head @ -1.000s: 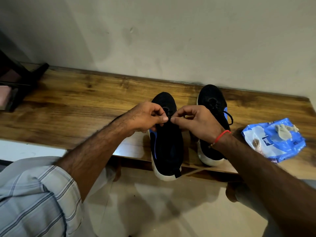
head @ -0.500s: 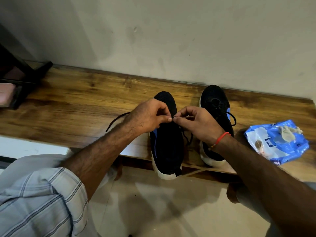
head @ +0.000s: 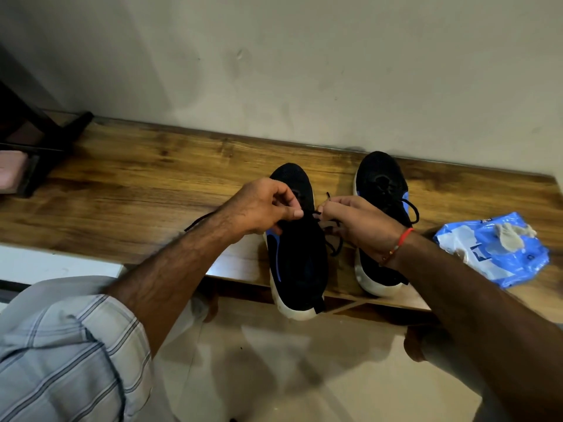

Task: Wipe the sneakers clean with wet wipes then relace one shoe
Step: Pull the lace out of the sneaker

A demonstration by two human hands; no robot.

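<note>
The near shoe point(head: 297, 254) sits on the wooden bench point(head: 137, 190), heel over the edge, its black lace point(head: 330, 239) now pulled out in loose loops where half a second ago I had it bunched tight. My left hand point(head: 263, 207) and right hand point(head: 362, 226) each pinch a lace end and have drawn apart, so I judge relacing well along. The other shoe point(head: 380, 190) and wipes packet point(head: 493, 248) lie to the right.

wooden bench point(head: 128, 190) against a plain pale wall point(head: 304, 62), beige floor point(head: 274, 376) below.
</note>
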